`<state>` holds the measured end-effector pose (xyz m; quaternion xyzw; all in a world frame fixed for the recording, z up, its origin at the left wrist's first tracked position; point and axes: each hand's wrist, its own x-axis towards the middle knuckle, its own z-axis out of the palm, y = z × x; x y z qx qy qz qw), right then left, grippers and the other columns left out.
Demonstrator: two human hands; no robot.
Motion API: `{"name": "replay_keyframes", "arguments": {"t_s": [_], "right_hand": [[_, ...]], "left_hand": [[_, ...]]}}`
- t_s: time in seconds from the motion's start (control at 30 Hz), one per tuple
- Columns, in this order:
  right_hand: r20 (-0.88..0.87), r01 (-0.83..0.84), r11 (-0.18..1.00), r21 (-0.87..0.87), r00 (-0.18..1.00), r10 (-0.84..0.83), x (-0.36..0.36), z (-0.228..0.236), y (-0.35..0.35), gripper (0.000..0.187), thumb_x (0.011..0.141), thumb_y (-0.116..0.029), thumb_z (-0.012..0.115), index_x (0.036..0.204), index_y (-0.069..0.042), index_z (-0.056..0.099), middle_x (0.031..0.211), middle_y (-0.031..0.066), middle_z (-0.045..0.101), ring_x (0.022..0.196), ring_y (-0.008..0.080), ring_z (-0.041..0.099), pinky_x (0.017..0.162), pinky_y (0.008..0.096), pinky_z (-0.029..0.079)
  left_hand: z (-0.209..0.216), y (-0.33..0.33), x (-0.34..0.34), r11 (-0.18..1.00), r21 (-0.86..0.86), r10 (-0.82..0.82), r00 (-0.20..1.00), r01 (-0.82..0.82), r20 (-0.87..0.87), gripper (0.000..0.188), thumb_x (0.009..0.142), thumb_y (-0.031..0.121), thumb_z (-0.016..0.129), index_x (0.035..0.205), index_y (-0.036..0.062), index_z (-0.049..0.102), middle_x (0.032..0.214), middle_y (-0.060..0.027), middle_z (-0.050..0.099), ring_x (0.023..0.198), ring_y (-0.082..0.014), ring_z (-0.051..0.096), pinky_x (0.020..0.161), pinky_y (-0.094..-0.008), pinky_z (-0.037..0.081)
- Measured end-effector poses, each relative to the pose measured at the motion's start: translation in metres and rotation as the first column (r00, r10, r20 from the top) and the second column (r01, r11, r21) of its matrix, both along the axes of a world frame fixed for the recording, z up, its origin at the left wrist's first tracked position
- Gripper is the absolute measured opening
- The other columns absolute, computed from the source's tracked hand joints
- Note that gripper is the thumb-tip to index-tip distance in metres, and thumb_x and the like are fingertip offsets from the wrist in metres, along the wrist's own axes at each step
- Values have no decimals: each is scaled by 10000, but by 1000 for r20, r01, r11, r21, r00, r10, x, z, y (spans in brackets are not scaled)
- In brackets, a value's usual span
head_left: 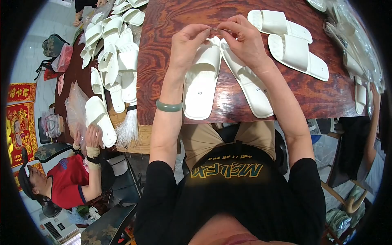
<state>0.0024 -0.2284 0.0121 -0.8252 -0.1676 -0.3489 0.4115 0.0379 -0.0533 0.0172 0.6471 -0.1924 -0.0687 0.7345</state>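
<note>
Above the toe ends of a pair of white slippers, my left hand point(184, 45) and my right hand point(246, 44) meet with fingers pinched. Between the fingertips runs a thin pale strand point(213, 29), too fine to make out its kind. The left slipper point(201, 79) of the pair lies flat under my left hand, its heel toward me. Beside it the right slipper point(250, 83) slants away, partly covered by my right forearm. The two toes lie close together below my fingers.
Another pair of white slippers point(290, 51) lies right on the wooden table point(163, 20). Many loose slippers point(112, 53) are heaped at left, near a white bristly bundle point(129, 124). A co-worker point(67, 179) handles a slipper there. Clear plastic bags point(361, 45) cover the far right.
</note>
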Motion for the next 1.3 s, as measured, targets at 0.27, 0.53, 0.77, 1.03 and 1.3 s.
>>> {"name": "replay_keyframes", "arguments": {"t_s": [0.27, 0.53, 0.77, 1.03, 1.3], "right_hand": [[55, 23, 999, -34, 998, -21, -4, 4, 4, 82, 776, -76, 669, 858, -77, 662, 853, 43, 603, 666, 201, 611, 565, 306, 500], [99, 66, 981, -185, 994, -49, -9, 5, 6, 84, 764, -76, 685, 822, -53, 628, 823, 43, 582, 553, 177, 567, 491, 287, 459], [89, 90, 974, -209, 993, -73, -8, 3, 7, 74, 773, -93, 677, 806, -61, 620, 822, 38, 586, 533, 181, 581, 482, 281, 469], [66, 60, 983, -172, 997, -50, -9, 5, 7, 84, 768, -70, 681, 838, -57, 635, 835, 37, 596, 550, 168, 591, 475, 272, 473], [75, 27, 995, -100, 997, -20, -9, 7, 5, 74, 765, -40, 676, 830, -61, 648, 808, 35, 589, 617, 154, 581, 509, 261, 463]], "left_hand": [[4, -2, -6, 974, 170, 132, 986, -148, 104, 158, 844, 43, 673, 982, -35, 666, 887, -76, 693, 797, -101, 634, 686, -202, 502], [4, -6, -13, 945, 210, 197, 949, -250, 245, 150, 797, 4, 707, 943, -27, 689, 853, -57, 694, 746, -82, 627, 669, -194, 503], [1, -10, -15, 916, 226, 253, 915, -332, 315, 145, 785, 61, 710, 912, -8, 699, 812, -72, 691, 707, -90, 619, 628, -229, 486], [4, -6, -13, 967, 165, 171, 973, -196, 156, 172, 802, 15, 698, 971, -18, 695, 846, -70, 699, 734, -97, 631, 660, -210, 508], [3, -3, -8, 996, -39, 75, 994, -78, -75, 153, 843, 20, 651, 986, -31, 671, 850, -86, 689, 747, -117, 640, 676, -224, 530]]}}
